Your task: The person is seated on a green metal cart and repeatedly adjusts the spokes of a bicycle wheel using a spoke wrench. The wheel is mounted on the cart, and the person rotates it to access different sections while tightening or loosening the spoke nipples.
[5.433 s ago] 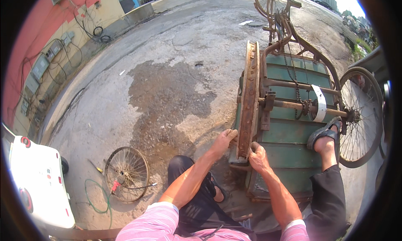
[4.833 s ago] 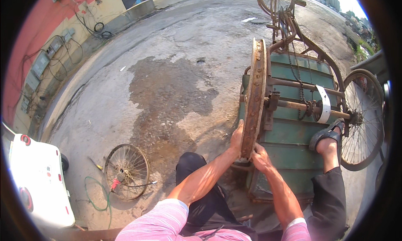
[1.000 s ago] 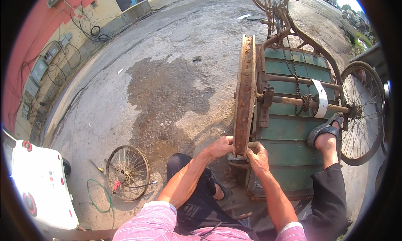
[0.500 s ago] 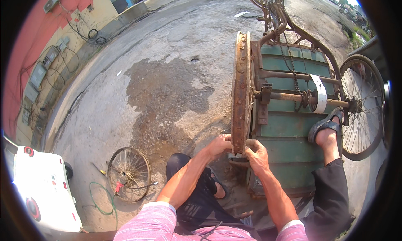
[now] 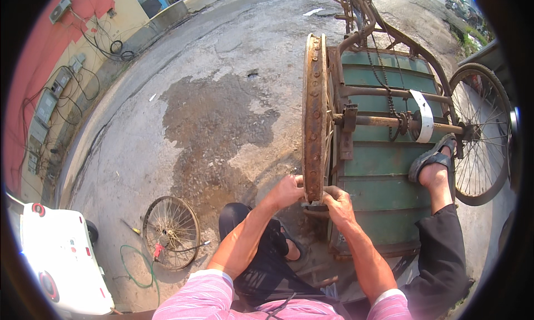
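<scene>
A bare, rusty wheel rim (image 5: 314, 114) without a tyre stands upright, edge towards me, on the axle (image 5: 370, 121) of an overturned tricycle cart. At its near, lower end, my left hand (image 5: 286, 191) grips it from the left. From the other side my right hand (image 5: 340, 205) closes its thumb and fingers on the same rim. Parts of the fingertips are hidden behind the metal. Right of the rim lies the cart's green ribbed metal bed (image 5: 378, 195), underside up. A chain (image 5: 384, 78) hangs by the axle.
My sandalled foot (image 5: 433, 163) rests on the bed near the spoked right wheel (image 5: 479, 133). On the ground at left lie a loose spoked wheel (image 5: 171, 231), a red-handled tool (image 5: 158, 250) and a green hose (image 5: 132, 275). A white vehicle (image 5: 64, 259) stands beyond them.
The whole view has shifted slightly, so the rim and cart appear a little higher and further left. Both hands keep their hold at the rim's near end.
</scene>
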The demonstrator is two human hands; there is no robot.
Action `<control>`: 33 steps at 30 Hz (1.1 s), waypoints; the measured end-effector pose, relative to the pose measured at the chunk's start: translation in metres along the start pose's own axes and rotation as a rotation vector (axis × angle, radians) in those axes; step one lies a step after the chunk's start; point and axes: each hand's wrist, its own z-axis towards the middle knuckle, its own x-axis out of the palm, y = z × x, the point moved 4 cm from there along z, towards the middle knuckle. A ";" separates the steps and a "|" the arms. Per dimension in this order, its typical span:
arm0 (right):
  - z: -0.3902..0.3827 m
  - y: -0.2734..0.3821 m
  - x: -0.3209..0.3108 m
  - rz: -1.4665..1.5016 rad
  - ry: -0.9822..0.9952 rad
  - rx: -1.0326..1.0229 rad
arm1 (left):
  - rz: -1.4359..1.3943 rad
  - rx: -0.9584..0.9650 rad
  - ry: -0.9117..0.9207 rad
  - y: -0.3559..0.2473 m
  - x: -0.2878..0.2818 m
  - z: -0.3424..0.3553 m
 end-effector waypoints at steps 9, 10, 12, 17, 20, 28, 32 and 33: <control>0.000 -0.004 -0.001 -0.021 -0.004 -0.025 | 0.001 0.166 0.008 0.017 0.004 -0.001; -0.001 -0.004 0.000 -0.005 0.000 -0.024 | -0.058 0.177 0.028 0.022 0.005 0.001; 0.000 -0.005 0.000 0.019 0.004 -0.029 | -0.149 0.211 0.050 0.028 0.007 0.005; -0.005 0.006 0.008 0.155 0.006 0.068 | 0.081 0.071 -0.123 0.047 0.003 0.016; 0.002 -0.002 0.002 0.084 0.021 0.048 | -0.187 -0.034 -0.020 0.033 0.006 0.018; 0.002 -0.008 0.002 0.124 0.013 0.016 | -0.221 0.120 -0.102 0.024 0.012 0.004; -0.001 -0.003 0.008 0.141 0.003 0.039 | -0.214 0.014 -0.113 0.036 0.005 0.006; 0.000 -0.004 0.007 0.142 -0.001 0.029 | -0.264 0.024 -0.102 0.028 0.005 0.006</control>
